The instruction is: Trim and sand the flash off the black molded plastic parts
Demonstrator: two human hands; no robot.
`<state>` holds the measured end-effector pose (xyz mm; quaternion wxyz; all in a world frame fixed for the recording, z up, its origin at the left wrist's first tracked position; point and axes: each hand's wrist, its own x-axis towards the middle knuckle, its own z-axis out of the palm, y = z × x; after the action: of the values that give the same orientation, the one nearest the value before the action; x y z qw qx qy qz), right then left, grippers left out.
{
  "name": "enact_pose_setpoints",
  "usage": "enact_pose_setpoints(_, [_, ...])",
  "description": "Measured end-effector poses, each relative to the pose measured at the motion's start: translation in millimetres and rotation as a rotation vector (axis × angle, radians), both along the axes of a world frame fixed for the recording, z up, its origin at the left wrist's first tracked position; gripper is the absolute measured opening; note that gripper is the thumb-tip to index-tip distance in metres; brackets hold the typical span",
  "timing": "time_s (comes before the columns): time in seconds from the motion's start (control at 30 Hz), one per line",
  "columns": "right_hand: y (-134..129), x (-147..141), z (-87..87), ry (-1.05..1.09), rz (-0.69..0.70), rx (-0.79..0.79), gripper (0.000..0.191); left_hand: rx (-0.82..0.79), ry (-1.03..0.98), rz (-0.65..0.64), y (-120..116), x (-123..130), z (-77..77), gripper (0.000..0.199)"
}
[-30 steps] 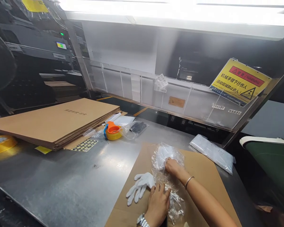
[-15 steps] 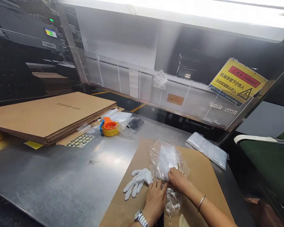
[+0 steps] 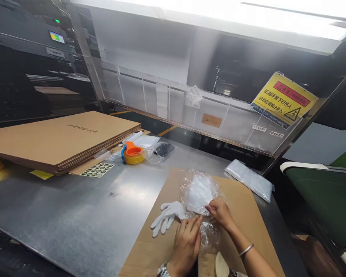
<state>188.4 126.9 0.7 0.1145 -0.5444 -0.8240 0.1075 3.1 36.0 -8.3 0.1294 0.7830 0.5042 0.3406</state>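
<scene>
A clear plastic bag (image 3: 185, 188) with something white inside (image 3: 200, 192) lies on a sheet of brown cardboard (image 3: 242, 200). My right hand (image 3: 220, 212) pinches the bag's near right edge between thumb and fingers. At the near edge, the fingers of my left hand (image 3: 187, 240) are held together, their tips closed on the crinkled film. Loose film (image 3: 210, 234) spreads between and below my hands. Just left of the bag rests a white glove (image 3: 168, 216). What the white contents are, I cannot make out.
Stacked cardboard sheets (image 3: 75, 140) lie at the left, with a sheet of round stickers (image 3: 97, 169) beside them. A tape dispenser (image 3: 132, 154) and a bag with a dark item (image 3: 163, 150) sit behind. A packet of plastic bags (image 3: 249, 180) is at right, beside a green conveyor (image 3: 320, 192).
The white contents have gone from a long shape to a rounder one. My right hand has shifted slightly up and right, pinching the edge. My left fingers have drawn together.
</scene>
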Motion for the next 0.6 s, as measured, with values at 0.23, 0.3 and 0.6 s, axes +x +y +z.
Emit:
enact_pose_setpoints(0.23, [-10, 3, -8.8, 0.251, 0.003, -0.134, 0.023, -0.106, -0.04, -0.005, 20, 14, 10.4, 0.044])
enact_pose_setpoints(0.3, [-12, 4, -7.9, 0.29, -0.023, -0.143, 0.023, -0.129, -0.036, 0.007, 24, 17, 14.0, 0.045])
enact_pose_setpoints(0.6, [-21, -4, -6.6, 0.247, -0.011, -0.145, 0.023, -0.248, -0.155, 0.119, 45, 30, 10.3, 0.034])
